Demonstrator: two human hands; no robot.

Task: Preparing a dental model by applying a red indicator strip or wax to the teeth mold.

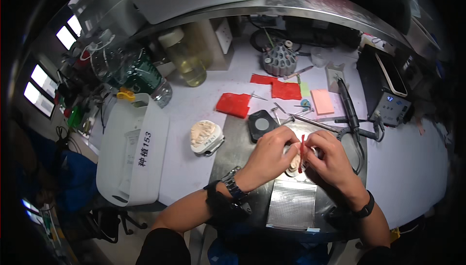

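Both my hands meet over the metal work surface, closed around a narrow red wax strip (303, 154) that stands on edge between their fingertips. My left hand (270, 152) pinches at the strip from the left, with its fingers partly hidden behind the thumb. From the other side my right hand (333, 160) holds it with bent fingers. Just under the fingertips shows part of a cream dental cast (294, 166), mostly covered by the hands. Closer to me lies a silver textured pad (292, 205). A second dental cast (205, 136) on a white base sits to the left.
Red wax sheets (286, 90), small metal tools (297, 115) and a dark square case (262, 125) lie beyond my hands. At right, a corded handpiece (347, 103) rests beside its control box (388, 97). A white bin (156, 163) and bottles (188, 66) stand left. A metal shelf (291, 6) overhangs the back.
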